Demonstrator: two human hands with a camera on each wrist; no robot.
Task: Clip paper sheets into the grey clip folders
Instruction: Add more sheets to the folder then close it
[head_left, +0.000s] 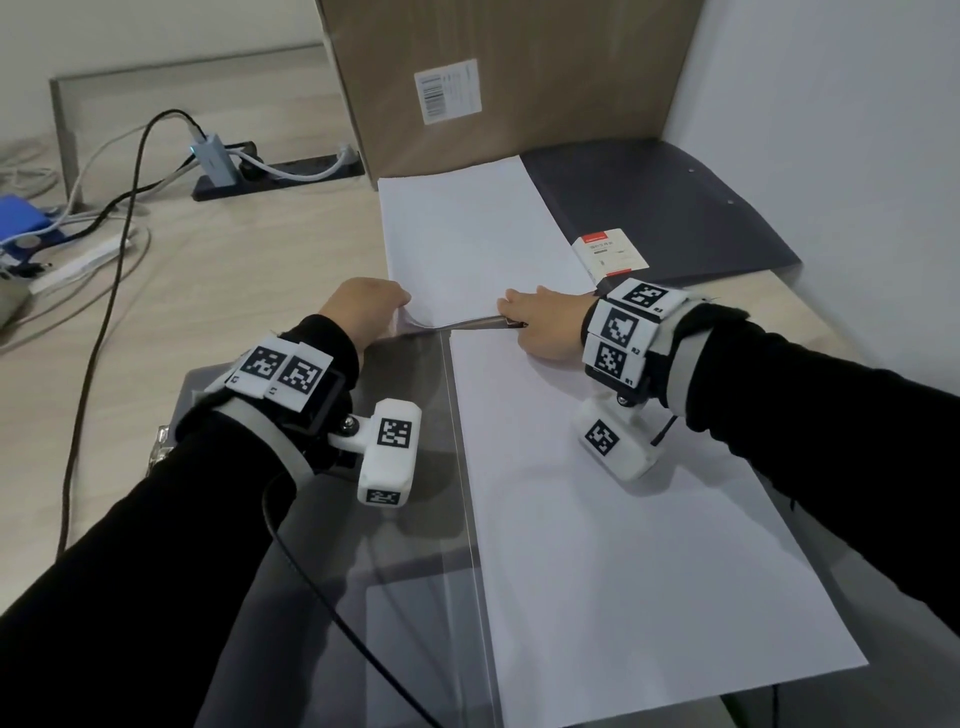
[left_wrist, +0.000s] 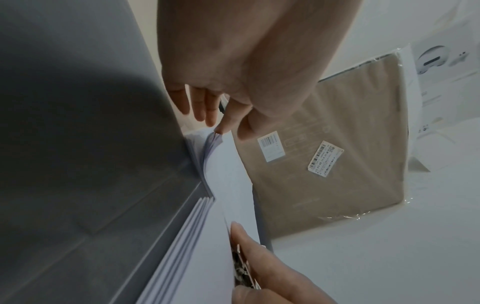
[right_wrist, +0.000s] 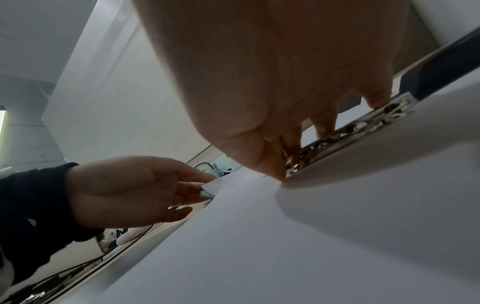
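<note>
An open grey clip folder (head_left: 363, 571) lies in front of me, white paper sheets (head_left: 623, 519) on its right half. At its far edge my right hand (head_left: 540, 322) grips the metal clip (head_left: 467, 325), fingers over its bar and thumb on the paper. The right wrist view shows those fingers (right_wrist: 324, 125) on the clip (right_wrist: 350, 131). My left hand (head_left: 369, 306) pinches the far left corner of the sheets, lifted and curled. The left wrist view shows that pinch (left_wrist: 221, 127) on the sheets (left_wrist: 226, 174), edges fanned.
A loose stack of white paper (head_left: 467, 234) lies beyond the hands, with a closed dark grey folder (head_left: 665, 208) to its right. A cardboard box (head_left: 493, 78) stands behind. A power strip (head_left: 275, 174) and cables (head_left: 104, 234) occupy the left of the table.
</note>
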